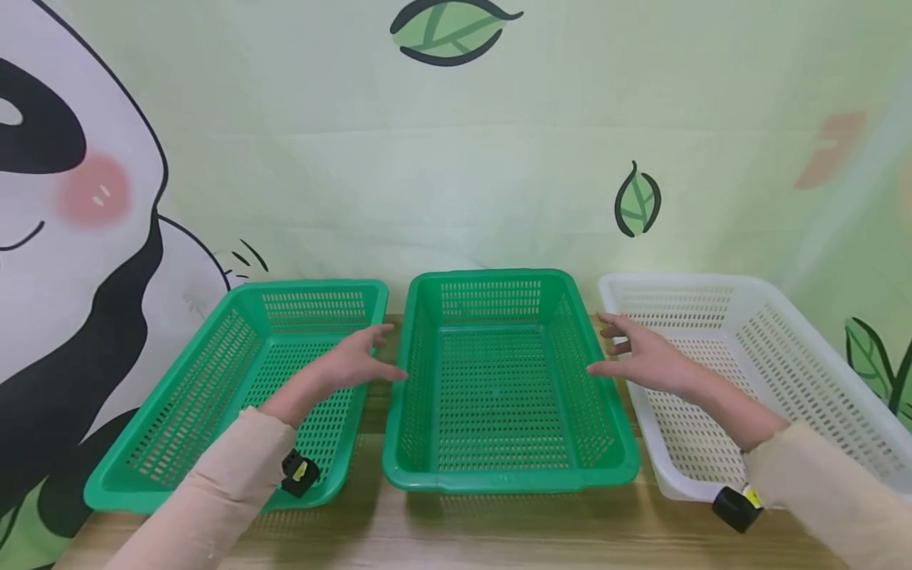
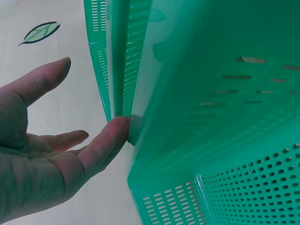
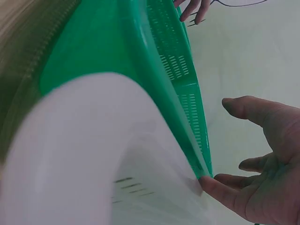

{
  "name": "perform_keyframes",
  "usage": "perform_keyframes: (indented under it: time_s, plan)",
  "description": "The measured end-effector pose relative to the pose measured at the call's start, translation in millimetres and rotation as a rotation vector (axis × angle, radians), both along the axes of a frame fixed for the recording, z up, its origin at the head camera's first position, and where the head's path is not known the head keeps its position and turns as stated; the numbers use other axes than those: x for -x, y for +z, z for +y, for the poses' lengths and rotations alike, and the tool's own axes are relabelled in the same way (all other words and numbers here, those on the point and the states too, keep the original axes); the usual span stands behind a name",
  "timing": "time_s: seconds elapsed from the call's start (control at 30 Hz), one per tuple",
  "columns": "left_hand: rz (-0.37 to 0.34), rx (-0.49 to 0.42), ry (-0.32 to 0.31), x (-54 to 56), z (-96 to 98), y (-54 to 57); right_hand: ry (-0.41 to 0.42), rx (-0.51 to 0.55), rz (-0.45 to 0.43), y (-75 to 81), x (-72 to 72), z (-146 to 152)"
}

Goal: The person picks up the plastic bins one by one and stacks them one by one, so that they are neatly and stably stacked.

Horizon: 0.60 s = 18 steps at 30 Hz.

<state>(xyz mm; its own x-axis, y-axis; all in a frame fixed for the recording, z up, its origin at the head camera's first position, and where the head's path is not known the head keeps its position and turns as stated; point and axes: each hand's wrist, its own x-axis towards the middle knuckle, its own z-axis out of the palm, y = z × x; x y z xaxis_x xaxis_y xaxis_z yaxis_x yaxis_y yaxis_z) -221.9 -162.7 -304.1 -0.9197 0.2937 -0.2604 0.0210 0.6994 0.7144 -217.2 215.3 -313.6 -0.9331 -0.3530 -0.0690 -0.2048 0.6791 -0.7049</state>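
Observation:
A green plastic basket [image 1: 509, 479] with slotted walls stands in the middle of the table, with nothing in it. My left hand [image 1: 356, 360] is at its left side, thumb by the rim and fingers spread loosely. In the left wrist view the left hand [image 2: 56, 145] holds nothing, and a fingertip overlaps the left basket's rim. On the other side, my right hand [image 1: 644, 356] has its thumb near the middle basket's right rim. The right wrist view shows the right hand [image 3: 262, 173] with parted fingers and nothing between them, one fingertip by the white basket's edge.
Another green basket [image 1: 228, 372] stands on the left, under my left forearm. To the right is a white basket [image 1: 805, 380], under my right forearm. All rest on a wooden table [image 1: 499, 530]. Behind hangs a pale green cloth [image 1: 356, 198] with a panda and leaves.

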Motion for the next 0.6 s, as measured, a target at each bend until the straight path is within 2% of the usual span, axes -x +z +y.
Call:
perform_keyframes:
  time_s: [0.17, 0.37, 0.6]
  plan:
    - [-0.032, 0.0, 0.003, -1.4, 3.5, -3.5, 0.003, -0.011, 0.001, -6.6, 2.7, -2]
    - [-0.032, 0.019, -0.016, -1.9, 5.6, -8.2, 0.008, -0.012, -0.006, -10.6, 5.8, -5]
    - [-0.074, 0.049, -0.026, -2.9, 8.2, -6.7, 0.016, -0.031, -0.016, -11.7, 5.3, -11]
